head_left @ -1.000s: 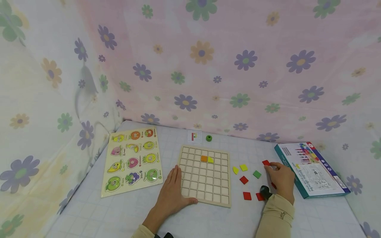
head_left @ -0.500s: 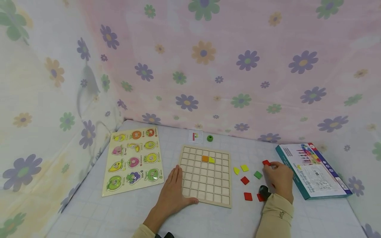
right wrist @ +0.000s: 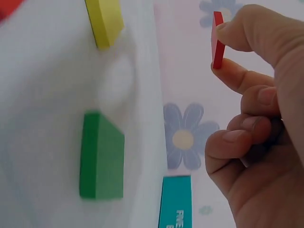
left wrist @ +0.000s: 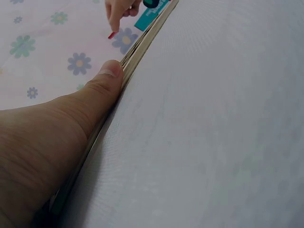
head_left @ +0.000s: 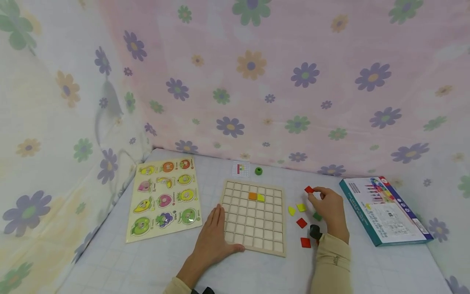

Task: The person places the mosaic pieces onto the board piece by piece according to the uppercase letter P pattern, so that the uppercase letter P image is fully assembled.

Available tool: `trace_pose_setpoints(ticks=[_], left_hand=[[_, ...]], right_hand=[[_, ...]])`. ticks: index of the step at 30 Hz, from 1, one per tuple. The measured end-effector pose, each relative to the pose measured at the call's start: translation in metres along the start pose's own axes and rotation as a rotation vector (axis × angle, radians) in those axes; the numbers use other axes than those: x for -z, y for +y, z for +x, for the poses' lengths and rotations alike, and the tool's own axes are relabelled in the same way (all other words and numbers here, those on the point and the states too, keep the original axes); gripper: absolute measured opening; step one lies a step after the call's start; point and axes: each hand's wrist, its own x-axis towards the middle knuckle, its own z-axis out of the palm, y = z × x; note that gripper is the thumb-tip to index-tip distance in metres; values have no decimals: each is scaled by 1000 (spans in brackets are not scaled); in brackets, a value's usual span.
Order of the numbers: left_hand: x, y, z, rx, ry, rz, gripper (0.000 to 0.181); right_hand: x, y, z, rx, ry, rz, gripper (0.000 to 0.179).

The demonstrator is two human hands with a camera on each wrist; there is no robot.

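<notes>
My right hand point(head_left: 330, 210) pinches a red square tile point(head_left: 309, 189) between thumb and index finger, raised off the table in the right wrist view. My left hand point(head_left: 212, 241) lies at the near-left corner of a wooden grid board point(head_left: 253, 248), its straight fingers along the left side and its thumb on the near edge. An orange tile point(head_left: 253, 196) and a yellow tile point(head_left: 260, 197) sit side by side in the board's cells. Beneath the right hand is a green tile point(right wrist: 102, 156), partly hidden in the head view. Two red tiles point(head_left: 302, 222) and two yellow pieces point(head_left: 301, 207) lie nearby.
A fruit puzzle board point(head_left: 163, 200) lies at the left. A small pattern card point(head_left: 240, 168) and a green bead point(head_left: 258, 171) are behind the grid board. At the right is a flat teal-edged box point(head_left: 385, 210). Flowered cloth point(head_left: 271, 81) hangs behind.
My right hand has lifted the red tile from the table and moved left with it, toward the board. My left hand has stayed at the board's corner.
</notes>
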Motion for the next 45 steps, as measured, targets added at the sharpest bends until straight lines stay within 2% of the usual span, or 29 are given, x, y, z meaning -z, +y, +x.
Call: trace_pose_setpoints(ticks=[7,14,18,26,31,37,45], left_hand=[[0,0,-1,6,-8,-9,142],[0,0,0,10,-2,-11,142],[0,0,0,11,-12,-4,141],[0,0,0,-3,0,2,141],[0,0,0,6,-4,-2,142],[1,0,1,10,-15,-3,141],[-1,-2,1,1,-7,1,143]], right_hand=[[-11,-21,-1,204,29,-11,31],[-29,-46,0,359,-25,22,27],[-39,-60,-2,422,-61,47,26],[-56,-89,-9,493,-127,73,24],[-65,-107,-13,554,-175,45,23],[-72,-121,-16,564,-212,13,24],[-80,-127,-18,575,-203,-40,23]])
